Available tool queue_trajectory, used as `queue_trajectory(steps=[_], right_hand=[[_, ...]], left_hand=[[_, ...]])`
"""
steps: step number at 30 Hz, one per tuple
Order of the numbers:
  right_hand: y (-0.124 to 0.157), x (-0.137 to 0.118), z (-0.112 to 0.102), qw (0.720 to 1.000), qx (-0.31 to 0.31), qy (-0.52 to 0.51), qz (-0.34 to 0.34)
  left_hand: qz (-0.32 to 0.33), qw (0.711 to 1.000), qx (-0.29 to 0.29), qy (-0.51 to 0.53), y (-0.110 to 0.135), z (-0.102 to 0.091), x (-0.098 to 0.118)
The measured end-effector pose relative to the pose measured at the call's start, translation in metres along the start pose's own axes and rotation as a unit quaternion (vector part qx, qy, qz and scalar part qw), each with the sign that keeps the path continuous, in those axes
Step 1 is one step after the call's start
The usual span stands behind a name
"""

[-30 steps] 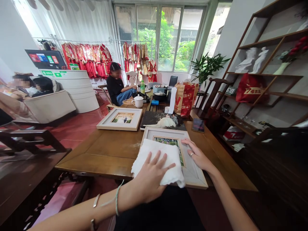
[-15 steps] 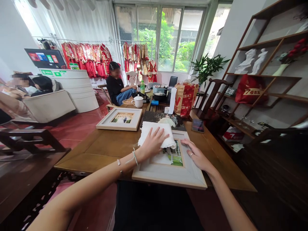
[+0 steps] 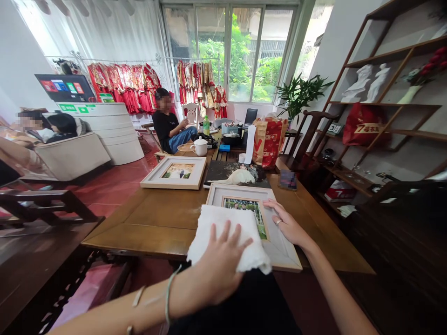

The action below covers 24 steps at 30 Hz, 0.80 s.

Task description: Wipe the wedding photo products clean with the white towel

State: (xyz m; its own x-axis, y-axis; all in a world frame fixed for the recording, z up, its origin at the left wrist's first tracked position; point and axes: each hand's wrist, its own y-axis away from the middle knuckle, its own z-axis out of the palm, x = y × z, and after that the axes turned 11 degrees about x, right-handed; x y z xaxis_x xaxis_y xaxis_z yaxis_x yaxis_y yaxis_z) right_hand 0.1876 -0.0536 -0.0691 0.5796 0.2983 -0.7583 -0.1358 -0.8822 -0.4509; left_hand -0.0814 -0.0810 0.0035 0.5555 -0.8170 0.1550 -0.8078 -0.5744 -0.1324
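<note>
My left hand [image 3: 218, 258] has a folded white cloth [image 3: 226, 232] under its spread fingers, at the near left part of a picture frame [image 3: 284, 256]. The cloth covers the frame's lower left and hangs past its near edge. Its pale wide border surrounds a photo [image 3: 256, 214] of people outdoors among greenery, partly hidden by the cloth. On the right border rests my right hand [image 3: 284, 223], fingers stretched out along it, a ring on one finger. The frame lies flat at the front of the wooden table [image 3: 150, 218].
A second framed photo [image 3: 178, 172] lies to the left. Behind the near frame are a dark photo panel [image 3: 220, 172], a white lidded cup [image 3: 200, 147] and a red paper bag [image 3: 270, 142]. A person [image 3: 165, 121] sits at the table's far left side.
My left hand has drawn the cloth toward me, from the frame's upper part to its near left edge. More of the photo and the dark panel shows. My right hand stays on the border.
</note>
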Motion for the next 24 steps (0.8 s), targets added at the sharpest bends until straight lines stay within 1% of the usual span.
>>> queue_trajectory(steps=[2,4,6,8,11,13,14,16,18,22,24], right_hand=[[0.001,-0.002,0.001,1.0,0.007,-0.002,-0.002],[0.002,-0.005,0.002,1.0,0.01,-0.001,-0.001],[0.002,-0.008,0.002,1.0,0.01,0.002,0.001],[0.002,-0.01,0.002,1.0,0.008,0.003,0.004],[0.002,-0.006,0.002,1.0,0.004,-0.008,0.0],[0.001,-0.001,0.003,1.0,0.0,-0.018,0.001],[0.001,0.002,0.004,1.0,0.001,-0.021,0.006],[0.0,0.006,0.005,0.999,0.009,-0.022,0.023],[0.0,0.007,0.005,0.999,0.013,-0.026,0.038],[-0.001,0.003,0.003,0.998,0.007,-0.051,0.032],[-0.001,0.002,0.002,0.998,0.009,-0.056,0.032]], left_hand=[[0.005,1.0,0.014,0.003,0.006,0.009,0.014],[0.006,0.999,0.035,-0.001,0.001,0.018,0.022],[-0.009,0.998,0.057,-0.013,-0.014,0.025,0.025],[-0.034,0.996,0.081,-0.031,-0.035,0.028,0.024],[-0.072,0.989,0.114,-0.06,-0.063,0.033,0.022],[-0.086,0.986,0.122,-0.07,-0.074,0.037,0.023],[-0.085,0.986,0.122,-0.071,-0.075,0.039,0.026],[-0.059,0.989,0.119,-0.067,-0.07,0.042,0.031],[-0.015,0.992,0.11,-0.056,-0.06,0.04,0.037],[0.072,0.994,0.069,-0.037,-0.04,0.029,0.042],[0.11,0.991,0.066,-0.046,-0.036,0.026,0.041]])
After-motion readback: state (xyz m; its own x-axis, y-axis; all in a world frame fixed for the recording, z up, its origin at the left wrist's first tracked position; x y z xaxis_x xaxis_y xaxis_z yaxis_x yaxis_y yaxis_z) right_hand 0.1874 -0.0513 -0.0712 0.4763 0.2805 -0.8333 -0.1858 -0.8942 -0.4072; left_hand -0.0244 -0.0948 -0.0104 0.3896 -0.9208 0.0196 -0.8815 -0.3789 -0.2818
